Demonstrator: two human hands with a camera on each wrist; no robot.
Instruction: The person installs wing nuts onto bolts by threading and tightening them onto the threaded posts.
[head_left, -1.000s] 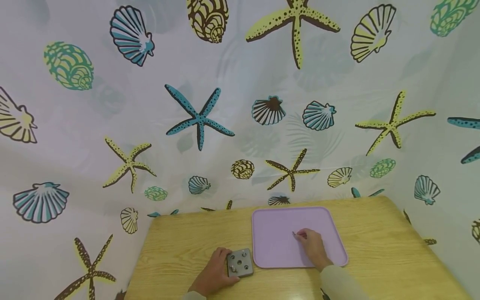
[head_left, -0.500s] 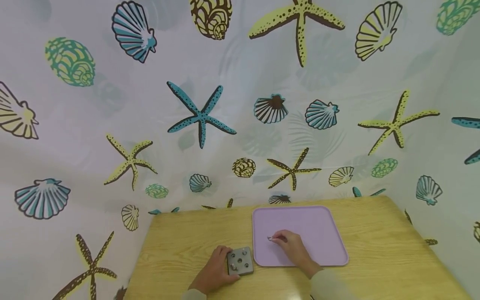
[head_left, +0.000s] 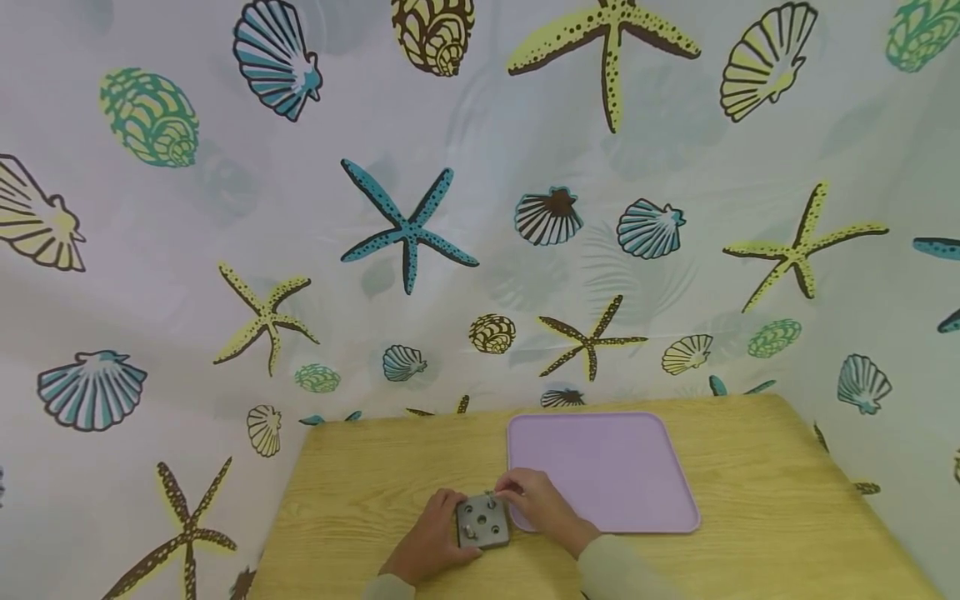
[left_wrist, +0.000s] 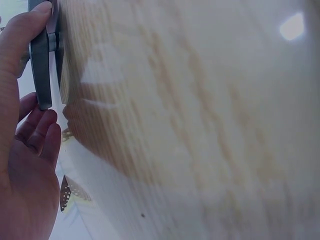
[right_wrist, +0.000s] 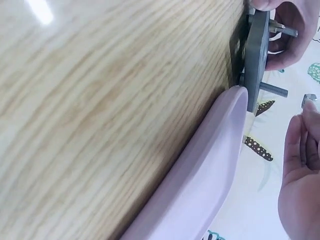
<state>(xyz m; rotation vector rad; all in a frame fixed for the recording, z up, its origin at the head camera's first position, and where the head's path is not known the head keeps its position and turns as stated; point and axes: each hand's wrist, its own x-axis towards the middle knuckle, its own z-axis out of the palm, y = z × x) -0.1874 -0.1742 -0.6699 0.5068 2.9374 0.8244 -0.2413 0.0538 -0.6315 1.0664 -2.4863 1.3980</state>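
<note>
A grey square metal plate with several holes lies at the table's front left of the tray. Two metal studs stand up from it; the near-left stud has a wider metal piece around it, while the far-right stud shows a bare shaft. My left hand grips the plate by its left side, thumb at the near edge and fingers at the far one. Between thumb and forefinger my right hand pinches a small metal nut, close to the tip of the far-right stud and apart from it.
A shallow lilac tray lies right beside the plate, its left corner close to it. Both are on a wood-grain table. A white curtain printed with shells and starfish surrounds the table's back and sides.
My right hand has carried the nut leftward from over the middle of the tray to above the plate's far-right stud. My left hand and the plate have stayed in place.
</note>
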